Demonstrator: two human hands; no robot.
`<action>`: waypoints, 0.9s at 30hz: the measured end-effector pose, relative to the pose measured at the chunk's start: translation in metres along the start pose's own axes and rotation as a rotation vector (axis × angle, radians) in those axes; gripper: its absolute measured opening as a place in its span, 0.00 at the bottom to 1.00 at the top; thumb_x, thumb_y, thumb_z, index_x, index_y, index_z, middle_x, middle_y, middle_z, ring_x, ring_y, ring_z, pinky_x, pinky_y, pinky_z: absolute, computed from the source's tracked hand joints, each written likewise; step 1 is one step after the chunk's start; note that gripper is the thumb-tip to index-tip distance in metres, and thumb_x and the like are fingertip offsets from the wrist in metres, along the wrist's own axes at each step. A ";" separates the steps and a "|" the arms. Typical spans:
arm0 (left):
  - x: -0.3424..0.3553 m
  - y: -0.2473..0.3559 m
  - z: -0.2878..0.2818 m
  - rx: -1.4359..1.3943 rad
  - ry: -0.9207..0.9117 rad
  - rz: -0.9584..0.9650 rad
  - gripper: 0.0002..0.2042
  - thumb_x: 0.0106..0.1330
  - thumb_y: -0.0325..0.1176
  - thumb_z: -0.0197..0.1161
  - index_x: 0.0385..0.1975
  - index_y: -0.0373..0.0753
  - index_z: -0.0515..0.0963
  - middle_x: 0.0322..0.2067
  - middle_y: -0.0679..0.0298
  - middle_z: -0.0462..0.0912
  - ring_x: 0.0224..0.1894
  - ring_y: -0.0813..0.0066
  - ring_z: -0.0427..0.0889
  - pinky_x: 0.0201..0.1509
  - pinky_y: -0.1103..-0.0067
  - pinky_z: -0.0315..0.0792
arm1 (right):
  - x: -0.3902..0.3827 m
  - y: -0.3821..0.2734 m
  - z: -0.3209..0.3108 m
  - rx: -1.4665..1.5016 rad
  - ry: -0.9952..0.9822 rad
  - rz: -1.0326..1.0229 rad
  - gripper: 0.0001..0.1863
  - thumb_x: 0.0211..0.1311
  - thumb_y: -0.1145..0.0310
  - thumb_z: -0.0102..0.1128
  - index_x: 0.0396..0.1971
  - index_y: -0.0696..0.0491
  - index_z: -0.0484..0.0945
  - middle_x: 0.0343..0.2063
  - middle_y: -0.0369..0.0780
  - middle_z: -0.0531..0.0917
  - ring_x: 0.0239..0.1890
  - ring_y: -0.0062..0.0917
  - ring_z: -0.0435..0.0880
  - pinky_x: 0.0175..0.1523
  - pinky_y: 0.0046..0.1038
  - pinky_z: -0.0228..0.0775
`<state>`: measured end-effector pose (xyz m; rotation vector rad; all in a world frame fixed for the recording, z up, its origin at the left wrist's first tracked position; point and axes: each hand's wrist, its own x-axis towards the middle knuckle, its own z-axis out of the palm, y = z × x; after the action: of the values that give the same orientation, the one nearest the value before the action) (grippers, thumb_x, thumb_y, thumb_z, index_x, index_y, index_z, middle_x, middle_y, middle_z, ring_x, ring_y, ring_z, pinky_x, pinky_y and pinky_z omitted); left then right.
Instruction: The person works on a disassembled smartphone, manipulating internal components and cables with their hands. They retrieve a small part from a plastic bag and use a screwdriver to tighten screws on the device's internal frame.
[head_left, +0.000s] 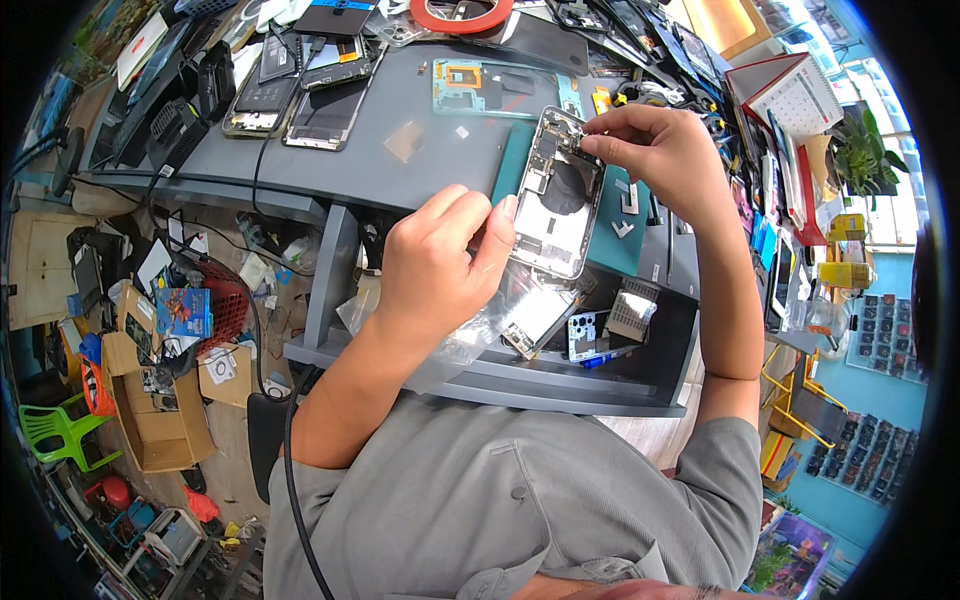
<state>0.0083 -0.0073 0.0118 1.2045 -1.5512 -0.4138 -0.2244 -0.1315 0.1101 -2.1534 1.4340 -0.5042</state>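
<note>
An opened phone housing (pixel 562 215) with internal parts exposed is tilted over a teal mat (pixel 620 250) at the desk's front. My left hand (pixel 455 250) is closed at its lower left edge, thumb against the frame. My right hand (pixel 660 155) pinches at the upper right of the phone, among small metal parts; whatever is between the fingertips is too small to name. Small white pieces (pixel 627 200) lie on the mat to the right. Below, an open drawer (pixel 480 375) holds plastic bags, a phone part (pixel 588 336) and a blue marker (pixel 600 360).
Disassembled phones (pixel 330 110), a teal-backed panel (pixel 455 85) and a red tape roll (pixel 460 12) lie across the grey desk (pixel 370 175). Clutter and a desk calendar (pixel 790 95) line the right. A dark cable (pixel 292 450) hangs beside my left arm. Boxes (pixel 155 420) stand on the floor at left.
</note>
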 end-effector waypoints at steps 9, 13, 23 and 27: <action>-0.001 -0.001 0.001 0.022 0.009 0.012 0.20 0.80 0.27 0.72 0.24 0.32 0.71 0.21 0.62 0.65 0.20 0.72 0.60 0.23 0.70 0.57 | -0.001 -0.002 0.005 -0.151 0.020 -0.235 0.14 0.65 0.65 0.80 0.43 0.60 0.95 0.31 0.50 0.93 0.33 0.37 0.94 0.44 0.35 0.85; 0.000 -0.001 0.001 0.011 0.012 0.006 0.20 0.80 0.27 0.72 0.24 0.32 0.70 0.21 0.62 0.65 0.20 0.73 0.59 0.23 0.70 0.56 | 0.003 -0.011 0.004 -0.216 -0.009 -0.301 0.12 0.65 0.66 0.79 0.41 0.60 0.95 0.30 0.49 0.92 0.33 0.42 0.93 0.44 0.39 0.84; 0.000 -0.001 -0.001 0.063 -0.020 -0.003 0.17 0.77 0.29 0.74 0.25 0.35 0.75 0.21 0.58 0.72 0.19 0.58 0.71 0.23 0.65 0.66 | 0.015 -0.006 -0.009 -0.367 -0.066 -0.524 0.10 0.64 0.67 0.79 0.38 0.58 0.94 0.34 0.47 0.90 0.36 0.47 0.91 0.47 0.43 0.84; -0.001 -0.001 -0.001 0.057 -0.022 -0.020 0.17 0.77 0.29 0.74 0.25 0.35 0.75 0.21 0.58 0.72 0.19 0.59 0.71 0.24 0.65 0.66 | 0.016 -0.010 -0.013 -0.367 -0.059 -0.518 0.10 0.64 0.67 0.78 0.39 0.59 0.94 0.34 0.47 0.91 0.37 0.48 0.90 0.47 0.43 0.84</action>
<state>0.0098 -0.0066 0.0115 1.2641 -1.5802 -0.3988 -0.2185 -0.1462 0.1268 -2.8272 0.9822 -0.3682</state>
